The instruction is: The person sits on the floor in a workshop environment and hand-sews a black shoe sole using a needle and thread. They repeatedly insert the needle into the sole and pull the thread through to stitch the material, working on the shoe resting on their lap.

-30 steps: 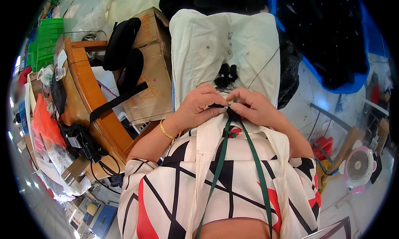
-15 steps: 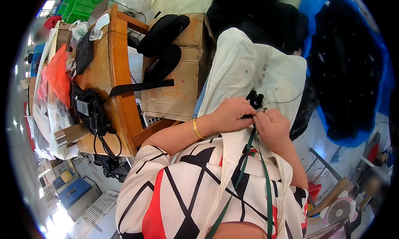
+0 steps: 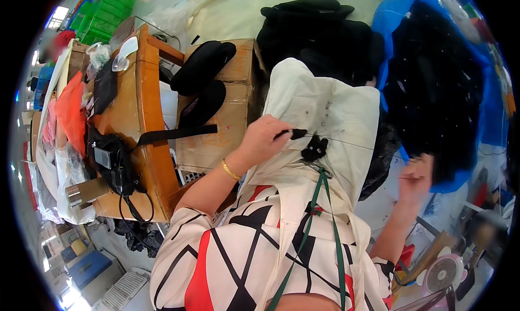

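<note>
My left hand (image 3: 261, 142) pinches a small black fabric piece (image 3: 297, 133) above my lap. From that piece a thin dark thread (image 3: 352, 143) stretches rightward over a cream cloth (image 3: 303, 102) spread across my legs. Out to the right, near the blue-lined bag, my right hand (image 3: 416, 175) is raised with fingers pressed together; blur hides what they hold, though the thread points toward it. More small black pieces (image 3: 316, 147) lie on the cloth between my hands. Below them, a small metal tool (image 3: 318, 169) hangs from a green cord (image 3: 309, 224).
At right stands a large blue bag (image 3: 384, 56) full of black items. Black soft goods (image 3: 319, 46) are piled ahead. On the left, black padded pieces (image 3: 203, 67) rest on a cardboard box (image 3: 235, 110) beside a wooden table (image 3: 143, 94). A fan (image 3: 444, 273) is at lower right.
My hands were together over the lap and are now apart. The left has moved up and left with the black piece; the right has swung far right, and the thread is drawn out.
</note>
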